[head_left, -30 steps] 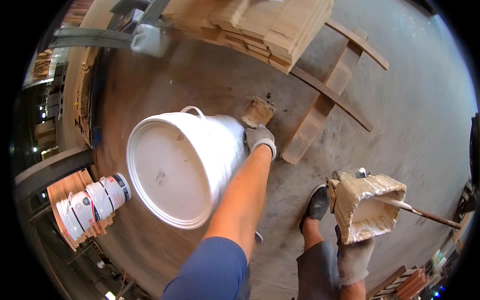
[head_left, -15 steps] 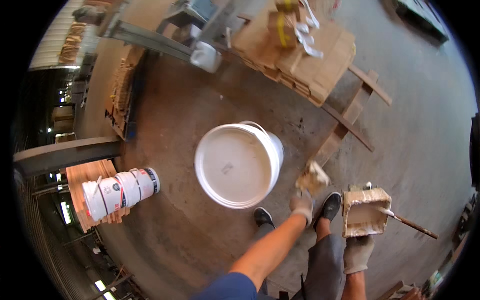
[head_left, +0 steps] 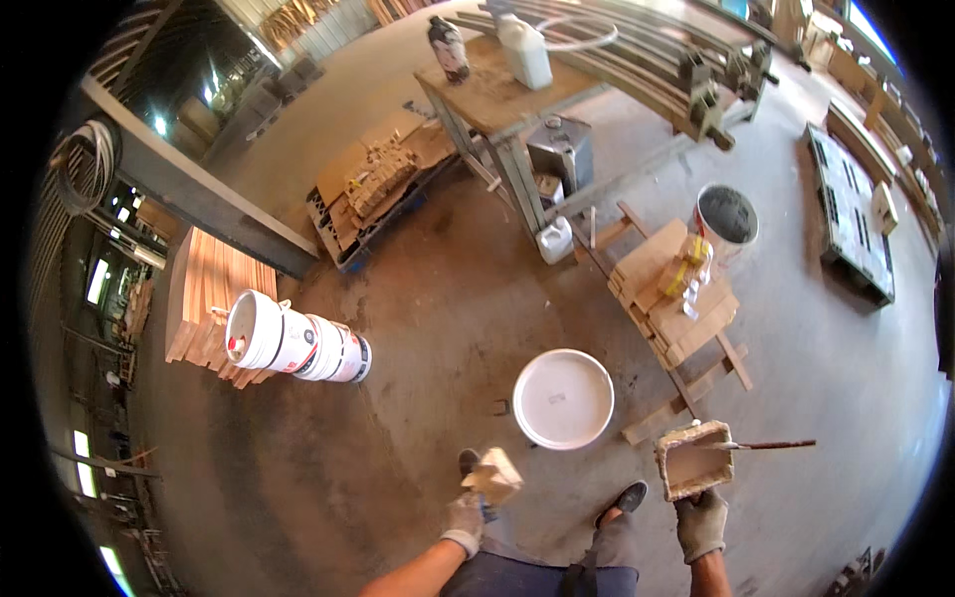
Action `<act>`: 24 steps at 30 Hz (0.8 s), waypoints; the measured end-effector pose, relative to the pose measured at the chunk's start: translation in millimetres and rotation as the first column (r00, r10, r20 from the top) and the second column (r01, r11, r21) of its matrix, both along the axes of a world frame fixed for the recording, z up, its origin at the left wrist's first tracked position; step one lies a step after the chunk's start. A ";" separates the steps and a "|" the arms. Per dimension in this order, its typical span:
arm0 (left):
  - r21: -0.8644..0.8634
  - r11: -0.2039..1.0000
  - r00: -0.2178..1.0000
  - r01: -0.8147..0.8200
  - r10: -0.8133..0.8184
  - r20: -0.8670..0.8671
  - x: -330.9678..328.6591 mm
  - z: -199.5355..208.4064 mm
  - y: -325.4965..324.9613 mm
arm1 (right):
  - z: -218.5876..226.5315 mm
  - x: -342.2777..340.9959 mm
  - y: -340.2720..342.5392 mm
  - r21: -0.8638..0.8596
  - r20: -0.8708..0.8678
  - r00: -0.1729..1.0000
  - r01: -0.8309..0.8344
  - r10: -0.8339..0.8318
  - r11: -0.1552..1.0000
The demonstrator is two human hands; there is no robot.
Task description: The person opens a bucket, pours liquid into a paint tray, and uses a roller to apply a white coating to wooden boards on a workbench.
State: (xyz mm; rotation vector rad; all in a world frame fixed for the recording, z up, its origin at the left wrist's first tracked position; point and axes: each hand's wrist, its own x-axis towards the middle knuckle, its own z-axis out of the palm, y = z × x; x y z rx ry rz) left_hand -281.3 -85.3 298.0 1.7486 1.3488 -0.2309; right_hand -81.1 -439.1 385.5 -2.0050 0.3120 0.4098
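My left hand (head_left: 464, 521), gloved, is closed around a pale, blocky, crusted tool (head_left: 495, 477) whose exact kind I cannot make out; a bit of blue shows by its grip. My gloved right hand (head_left: 702, 523) grips the lower edge of a rectangular open box (head_left: 686, 490) with thickly crusted walls and pinkish-white liquid inside. A thin brown stick (head_left: 781, 444) with a whitish end rests over the box's rim. Between and beyond my hands stands a round white bucket (head_left: 519, 398), filled with pale liquid. Neither hand touches it.
Stacked white pails (head_left: 333, 348) stand at the left by wooden boards (head_left: 194, 298). Beyond the bucket are flat cardboard pieces (head_left: 652, 284) on a wooden frame, a grey bucket (head_left: 727, 215), a workbench (head_left: 497, 104) and a white jug (head_left: 555, 241). A dark pallet (head_left: 846, 214) lies far right.
My left hand with the crusted tool has swung from the right of the white bucket to its near left. The view has shifted, showing more of the workbench. My right hand still holds the box.
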 end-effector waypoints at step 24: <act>-0.255 0.746 0.645 -0.615 0.663 0.381 -125.4 36.4 410.5 | 175.6 78.7 358.9 0.002 -0.101 0.994 0.036 -0.035 0.999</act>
